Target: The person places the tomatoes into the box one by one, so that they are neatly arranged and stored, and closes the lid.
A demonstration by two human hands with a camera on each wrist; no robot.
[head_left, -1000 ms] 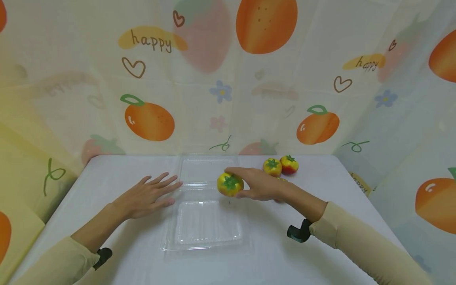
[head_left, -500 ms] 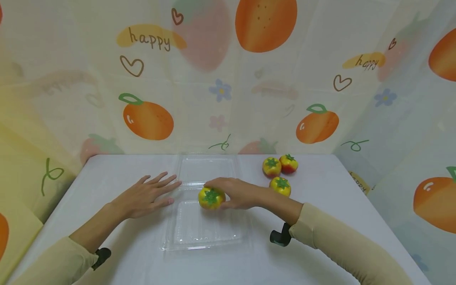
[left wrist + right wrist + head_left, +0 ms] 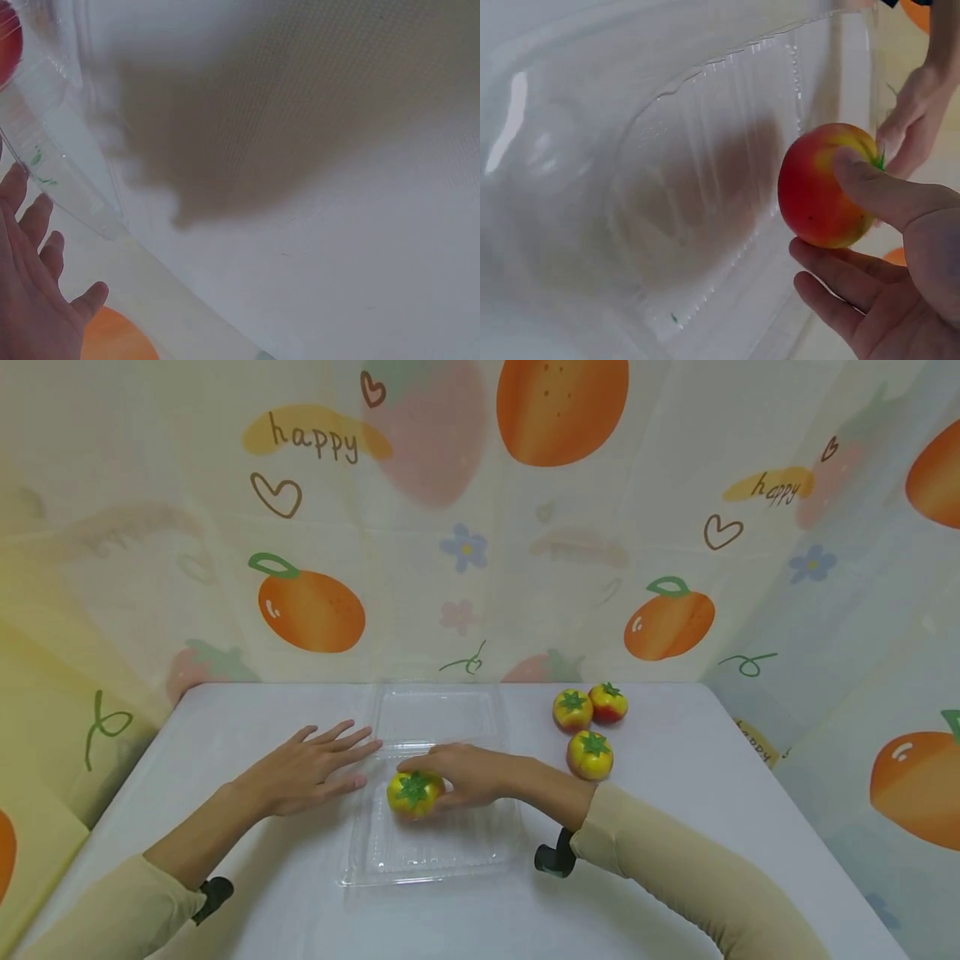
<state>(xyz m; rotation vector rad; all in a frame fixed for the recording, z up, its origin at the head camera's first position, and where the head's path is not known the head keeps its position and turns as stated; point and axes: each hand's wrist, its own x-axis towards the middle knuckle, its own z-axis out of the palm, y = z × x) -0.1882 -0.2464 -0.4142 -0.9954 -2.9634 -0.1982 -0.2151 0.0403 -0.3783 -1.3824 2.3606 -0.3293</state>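
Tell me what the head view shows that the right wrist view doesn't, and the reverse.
Only the head view: three other fruits at the right and the "happy" lettering on the backdrop.
Only the right wrist view: the broad red side of the held fruit.
Both: the right hand gripping that fruit, the clear container and the left hand.

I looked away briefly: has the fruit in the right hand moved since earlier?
Yes, the held fruit has moved left and nearer in the head view, judged against the clear plastic box.
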